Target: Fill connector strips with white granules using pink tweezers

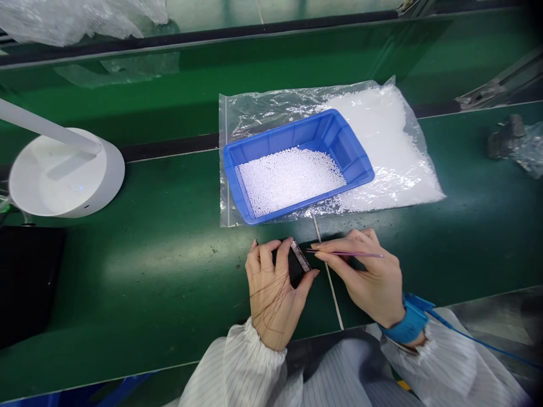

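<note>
My left hand grips a small black block with a pale strip along its top edge, held just above the green mat. My right hand pinches thin tweezers, their tip pointing left and touching the block's strip. Beyond the hands a blue plastic bin holds a layer of tiny white beads. The bin rests on a clear plastic bag filled with more white beads. A blue wrist strap circles my right wrist.
A white round lamp base with a slanted arm stands at the left. A black pad lies at the left edge. A dark bagged object sits at the far right. Crumpled clear plastic lies at the back left.
</note>
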A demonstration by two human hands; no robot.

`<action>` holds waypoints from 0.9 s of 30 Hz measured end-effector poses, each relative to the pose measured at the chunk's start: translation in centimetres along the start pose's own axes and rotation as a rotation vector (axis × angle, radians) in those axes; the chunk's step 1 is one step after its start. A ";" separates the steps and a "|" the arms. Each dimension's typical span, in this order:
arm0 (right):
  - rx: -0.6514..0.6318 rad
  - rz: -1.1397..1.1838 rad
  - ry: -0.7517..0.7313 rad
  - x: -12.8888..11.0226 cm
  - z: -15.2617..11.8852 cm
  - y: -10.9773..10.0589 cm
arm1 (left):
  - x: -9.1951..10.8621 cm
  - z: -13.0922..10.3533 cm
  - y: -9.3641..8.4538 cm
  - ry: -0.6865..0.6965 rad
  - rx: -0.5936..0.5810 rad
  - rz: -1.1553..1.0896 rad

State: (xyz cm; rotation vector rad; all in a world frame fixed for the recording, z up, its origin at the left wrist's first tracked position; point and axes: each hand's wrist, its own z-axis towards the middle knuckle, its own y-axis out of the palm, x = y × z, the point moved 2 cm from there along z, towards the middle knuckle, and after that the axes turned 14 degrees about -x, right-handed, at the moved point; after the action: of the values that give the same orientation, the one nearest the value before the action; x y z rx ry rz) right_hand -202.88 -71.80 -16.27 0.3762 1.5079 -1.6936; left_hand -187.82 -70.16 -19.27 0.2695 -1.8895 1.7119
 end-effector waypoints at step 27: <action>0.019 -0.004 0.081 0.1 -0.1 0.3 | 0.0 0.0 -0.1 -0.005 0.000 -0.011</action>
State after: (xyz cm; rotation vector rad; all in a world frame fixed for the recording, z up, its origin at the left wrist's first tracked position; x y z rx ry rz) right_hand -202.78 -71.68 -16.53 0.4572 1.5530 -1.7144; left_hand -187.78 -70.17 -19.22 0.2839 -1.8885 1.7057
